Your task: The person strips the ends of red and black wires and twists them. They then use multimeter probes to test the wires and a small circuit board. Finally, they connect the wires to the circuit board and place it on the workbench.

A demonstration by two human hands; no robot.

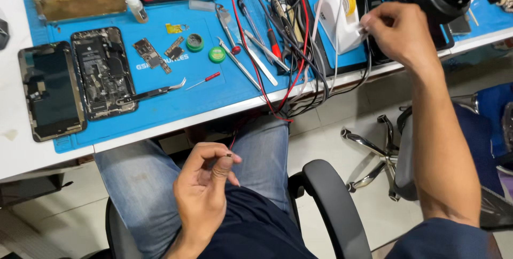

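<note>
My left hand (206,187) hovers over my lap and pinches a tiny dark part (228,155) between thumb and forefinger. My right hand (398,32) reaches out to the white tape dispenser (339,18) at the desk's right side, fingertips closed on a strip of tape at its edge. An opened phone body (102,72) and its detached screen (51,91) lie on the blue work mat (176,99) at the left. Curved tweezers (152,93) rest beside the phone. Small circuit boards (152,54) lie near the mat's middle.
Red and black wires (291,61) hang over the desk's front edge. Straight tweezers and a red-handled screwdriver (206,80) lie on the mat, with two green round tins (216,54). A glue bottle (136,7) and a red clamp stand at the back. A chair base (374,152) sits at the right.
</note>
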